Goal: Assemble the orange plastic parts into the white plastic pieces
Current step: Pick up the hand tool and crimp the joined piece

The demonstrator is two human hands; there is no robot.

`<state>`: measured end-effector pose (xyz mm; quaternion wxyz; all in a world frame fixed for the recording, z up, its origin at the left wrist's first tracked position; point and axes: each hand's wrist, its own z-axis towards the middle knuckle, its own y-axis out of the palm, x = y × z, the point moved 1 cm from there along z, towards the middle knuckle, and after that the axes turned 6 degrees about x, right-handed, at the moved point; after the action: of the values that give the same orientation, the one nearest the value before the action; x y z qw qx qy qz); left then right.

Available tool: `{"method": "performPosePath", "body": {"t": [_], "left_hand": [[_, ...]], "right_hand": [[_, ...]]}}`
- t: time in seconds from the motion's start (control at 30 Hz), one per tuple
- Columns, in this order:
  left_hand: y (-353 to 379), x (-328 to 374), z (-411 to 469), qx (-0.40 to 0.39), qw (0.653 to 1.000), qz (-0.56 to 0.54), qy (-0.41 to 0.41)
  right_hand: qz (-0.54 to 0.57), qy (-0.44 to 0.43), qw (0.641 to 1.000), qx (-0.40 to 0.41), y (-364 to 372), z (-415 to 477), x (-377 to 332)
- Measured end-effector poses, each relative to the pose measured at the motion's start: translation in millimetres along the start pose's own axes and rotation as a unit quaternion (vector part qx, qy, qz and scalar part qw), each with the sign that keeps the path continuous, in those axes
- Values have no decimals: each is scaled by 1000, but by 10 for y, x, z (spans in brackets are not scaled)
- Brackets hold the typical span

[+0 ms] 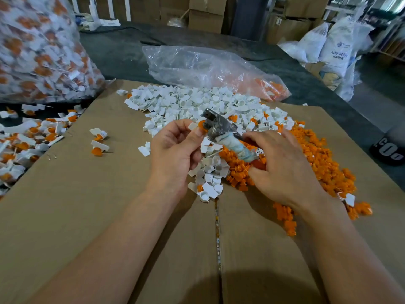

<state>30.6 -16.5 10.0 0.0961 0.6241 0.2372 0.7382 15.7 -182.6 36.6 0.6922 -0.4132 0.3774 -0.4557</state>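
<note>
**Orange part meets white piece, above the piles**
The left hand [173, 150] pinches a white piece [193, 126] with its orange part [201, 125] against the metal tool [221, 130]. The right hand [282, 170] has its fingers curled round the handle, probably to seat it. Loose white pieces [197, 102] and orange parts [317, 154] lie mid-surface, within reach.

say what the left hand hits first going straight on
Likely the metal tool, held in the right hand, just past the orange-and-white piece the left hand pinches; depth is hard to judge.
</note>
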Motion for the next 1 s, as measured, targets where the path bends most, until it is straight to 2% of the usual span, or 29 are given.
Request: {"method": "performPosePath", "body": {"t": [0.3,0.53,1.0], "left_hand": [[-14,-14,-2,-4,1000,-3,-4],[-10,-44,-9,2,1000,-15,-15],[-60,-123,26,46,998,-9,-43]], "right_hand": [[79,8,996,-32,23,-12,-2],[142,14,990,-8,-15,-32,-21],[139,24,990,-8,87,-7,-89]]}}
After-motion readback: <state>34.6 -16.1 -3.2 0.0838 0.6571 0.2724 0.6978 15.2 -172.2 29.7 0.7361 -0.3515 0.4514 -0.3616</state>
